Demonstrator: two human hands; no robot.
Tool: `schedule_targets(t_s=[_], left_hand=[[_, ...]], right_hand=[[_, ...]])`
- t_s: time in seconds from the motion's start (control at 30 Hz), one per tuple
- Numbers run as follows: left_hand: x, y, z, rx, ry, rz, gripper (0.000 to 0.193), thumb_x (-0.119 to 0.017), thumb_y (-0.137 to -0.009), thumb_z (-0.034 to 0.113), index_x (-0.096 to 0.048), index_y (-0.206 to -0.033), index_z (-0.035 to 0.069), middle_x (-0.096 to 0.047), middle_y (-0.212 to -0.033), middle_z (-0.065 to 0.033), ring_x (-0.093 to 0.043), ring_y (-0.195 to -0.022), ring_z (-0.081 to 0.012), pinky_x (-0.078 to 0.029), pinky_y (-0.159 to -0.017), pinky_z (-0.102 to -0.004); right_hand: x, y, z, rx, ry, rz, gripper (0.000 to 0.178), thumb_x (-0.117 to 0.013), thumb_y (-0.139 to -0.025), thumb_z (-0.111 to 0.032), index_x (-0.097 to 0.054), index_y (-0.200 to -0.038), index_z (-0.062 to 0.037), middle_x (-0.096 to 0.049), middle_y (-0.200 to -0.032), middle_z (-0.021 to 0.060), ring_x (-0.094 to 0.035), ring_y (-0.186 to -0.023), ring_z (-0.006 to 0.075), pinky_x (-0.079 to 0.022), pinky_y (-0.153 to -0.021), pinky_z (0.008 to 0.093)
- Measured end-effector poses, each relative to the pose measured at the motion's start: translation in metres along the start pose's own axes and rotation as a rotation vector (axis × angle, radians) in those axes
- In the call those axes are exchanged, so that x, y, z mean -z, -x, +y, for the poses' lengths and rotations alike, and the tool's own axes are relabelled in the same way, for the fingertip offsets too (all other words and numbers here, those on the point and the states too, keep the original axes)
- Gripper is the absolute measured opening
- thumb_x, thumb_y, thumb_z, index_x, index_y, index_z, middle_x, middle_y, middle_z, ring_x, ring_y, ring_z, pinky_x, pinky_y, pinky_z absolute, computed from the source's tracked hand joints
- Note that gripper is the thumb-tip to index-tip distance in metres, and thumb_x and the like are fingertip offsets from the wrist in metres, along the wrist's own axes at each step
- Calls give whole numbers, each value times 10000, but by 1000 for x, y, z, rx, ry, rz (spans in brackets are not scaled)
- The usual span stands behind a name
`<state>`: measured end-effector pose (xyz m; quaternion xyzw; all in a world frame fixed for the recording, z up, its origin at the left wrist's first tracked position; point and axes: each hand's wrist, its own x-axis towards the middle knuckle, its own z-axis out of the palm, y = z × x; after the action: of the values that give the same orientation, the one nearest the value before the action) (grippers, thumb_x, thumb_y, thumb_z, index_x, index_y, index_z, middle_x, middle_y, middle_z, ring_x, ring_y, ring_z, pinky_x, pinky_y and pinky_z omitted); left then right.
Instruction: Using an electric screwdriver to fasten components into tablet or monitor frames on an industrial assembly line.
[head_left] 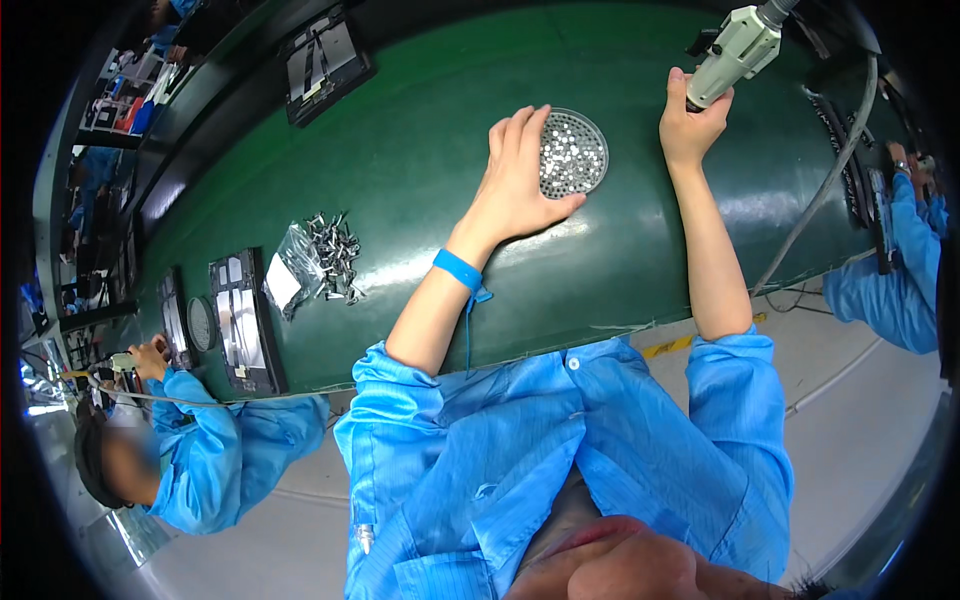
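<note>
A round clear dish (574, 152) holds many small silver pieces, likely screws, over a dotted base. My left hand (517, 172) curves around the dish's left side, fingertips at its far rim and thumb at its near rim. A blue band (458, 268) with a cord circles my left wrist. To the right, my right hand (694, 118) is closed around the lower end of a pale, corded power tool that looks like an electric screwdriver (738, 52). The tool tilts, its upper end toward the far right; its tip is hidden by my hand.
Left on the green table (420, 130) lie a pile of small metal parts (334, 254), a plastic bag (290, 270) and a flat black device (240, 320). Another device (322, 62) lies far back. A grey cable (835, 170) hangs at right. Co-workers (215, 450) sit either side.
</note>
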<state>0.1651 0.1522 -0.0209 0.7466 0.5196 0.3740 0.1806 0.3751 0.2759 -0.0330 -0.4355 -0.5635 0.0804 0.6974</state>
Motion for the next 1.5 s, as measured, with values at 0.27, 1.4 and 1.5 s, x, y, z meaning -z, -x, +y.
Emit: schedule_targets(t_s=[0.27, 1.4, 1.5], left_hand=[[0, -5, 11, 106, 5, 27, 1048, -866, -481, 187, -301, -1341, -16, -377, -1304, -255, -364, -1206, -434, -376, -1016, -479], [15, 16, 21, 234, 52, -23, 1080, -879, -473, 360, -339, -1339, 6, -463, -1228, -220, -426, -1163, -365, -345, -1011, -469], [14, 13, 21, 227, 34, -27, 1084, -878, -476, 375, -337, -1341, 9, -464, -1226, -223, -424, -1165, -370, -350, -1007, -470]], right_hand=[[-1, 2, 1, 20, -11, -13, 355, -723, -831, -214, -505, -996, 11, -644, -757, 47, -597, -645, 92, -489, -625, 238], [17, -15, 48, 222, 427, -563, 388, -687, -817, -378, -608, -1080, -103, -563, -1128, 120, -522, -1081, 288, -390, -948, 438], [28, -10, 61, -39, 979, -727, 721, -479, -832, -653, -450, -1362, -165, -415, -1413, 153, -364, -1322, 334, -197, -1081, 569]])
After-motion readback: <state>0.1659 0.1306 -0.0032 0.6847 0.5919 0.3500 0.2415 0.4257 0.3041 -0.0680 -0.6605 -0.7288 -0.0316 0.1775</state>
